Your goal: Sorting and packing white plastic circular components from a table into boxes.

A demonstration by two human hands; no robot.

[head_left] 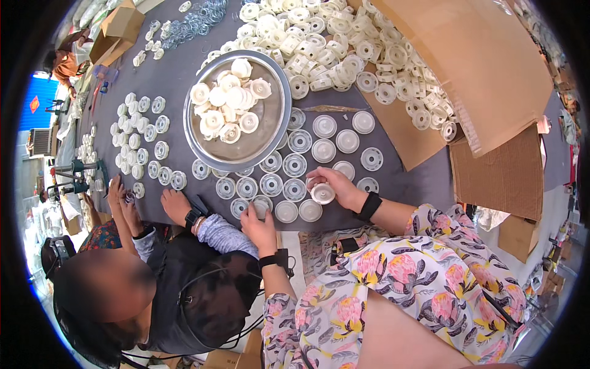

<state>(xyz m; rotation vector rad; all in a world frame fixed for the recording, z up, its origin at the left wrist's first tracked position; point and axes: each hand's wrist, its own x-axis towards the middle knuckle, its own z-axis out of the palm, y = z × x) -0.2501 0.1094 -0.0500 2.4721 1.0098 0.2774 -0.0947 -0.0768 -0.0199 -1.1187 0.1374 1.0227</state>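
Observation:
My right hand point(342, 189), with a black band at the wrist, holds a white round plastic cap with a raised hub point(322, 194) above the table's near edge. My left hand point(259, 230) has its fingers closed around the near side of a white plastic disc point(262, 203) among the rows. Ring-shaped white wheels with grey inner rings point(271, 184) lie in rows beyond both hands. Some discs have a smooth white cap on top, such as the capped disc point(324, 150). A metal tray point(190, 117) holding a heap of cream hubbed caps point(235, 97) stands beyond my left hand.
A large heap of cream plastic wheels point(319, 46) spreads across the far side beside cardboard point(473, 67). Metal springs or rings point(195, 23) lie at the far left. A co-worker point(203, 270) sits close on my left, hands by another group of wheels point(138, 135).

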